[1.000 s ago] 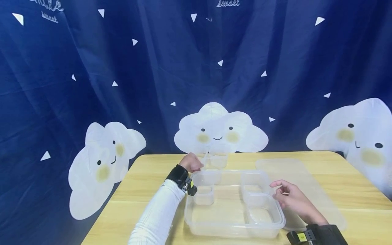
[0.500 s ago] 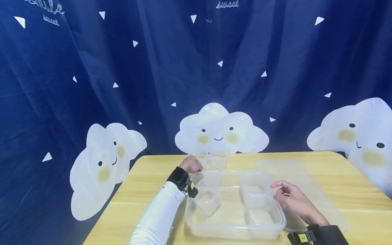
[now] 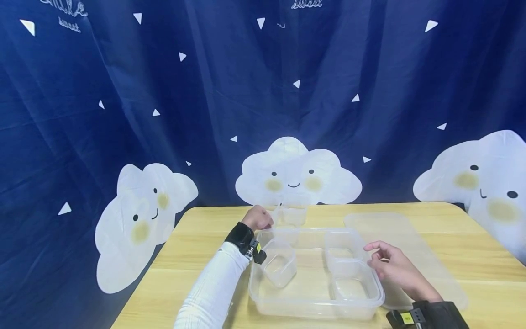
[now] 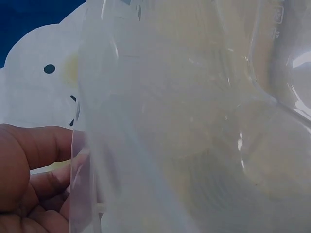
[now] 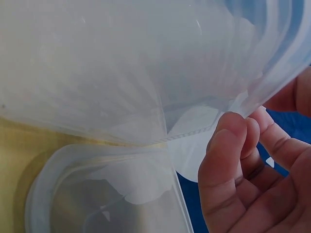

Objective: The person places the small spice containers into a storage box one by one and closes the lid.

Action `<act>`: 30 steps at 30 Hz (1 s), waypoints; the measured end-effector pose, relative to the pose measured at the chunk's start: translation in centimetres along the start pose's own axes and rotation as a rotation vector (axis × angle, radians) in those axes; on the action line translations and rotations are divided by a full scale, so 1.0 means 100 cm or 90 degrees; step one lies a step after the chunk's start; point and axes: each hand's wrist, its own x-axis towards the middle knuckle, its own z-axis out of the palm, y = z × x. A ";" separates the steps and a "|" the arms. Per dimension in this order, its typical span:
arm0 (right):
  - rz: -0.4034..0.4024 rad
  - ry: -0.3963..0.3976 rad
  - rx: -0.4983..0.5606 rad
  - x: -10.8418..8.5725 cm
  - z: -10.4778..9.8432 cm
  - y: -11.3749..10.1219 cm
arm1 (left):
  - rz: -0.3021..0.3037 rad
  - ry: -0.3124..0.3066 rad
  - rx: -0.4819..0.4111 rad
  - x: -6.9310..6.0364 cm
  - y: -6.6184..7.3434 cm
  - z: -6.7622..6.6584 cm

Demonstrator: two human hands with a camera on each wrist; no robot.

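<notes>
Left hand (image 3: 258,218): fingers bent, at left side of far cup (image 3: 293,216); pinched or merely touched, impossible to tell. Right hand (image 3: 394,269): thumb and fingers apart, loosely bent, near right wall of tub (image 3: 296,309), over lid (image 3: 394,228). Lid: flat on table (image 3: 172,274). Front cup (image 3: 353,288) and rear cup (image 3: 345,240): along tub's right side. Loose cup (image 3: 283,272): askew inside, at left, partly behind wrist camera (image 3: 258,252). Behind: blue curtain (image 3: 230,91), cloud prints. Far cup: beyond tub's rear left, just right of left fingers, tub in front.

Free room in the box (image 3: 306,311) lies between the left tub (image 3: 282,276) and right tubs (image 3: 350,284).
</notes>
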 end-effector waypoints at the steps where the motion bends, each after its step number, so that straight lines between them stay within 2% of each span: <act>1: 0.000 -0.001 0.001 0.000 0.000 0.000 | -0.001 0.003 -0.008 0.000 0.000 0.000; 6: -0.001 0.002 -0.008 0.000 0.001 0.000 | -0.004 0.006 -0.077 -0.001 0.000 0.002; 10: -0.007 0.009 -0.017 0.000 0.001 0.000 | -0.001 0.007 -0.110 -0.002 0.003 0.000; 18: -0.001 0.011 -0.016 0.000 0.002 0.000 | -0.008 0.004 -0.145 -0.005 0.007 -0.004; 30: -0.003 0.016 -0.031 0.000 0.003 0.000 | 0.006 0.010 -0.176 -0.012 0.010 -0.012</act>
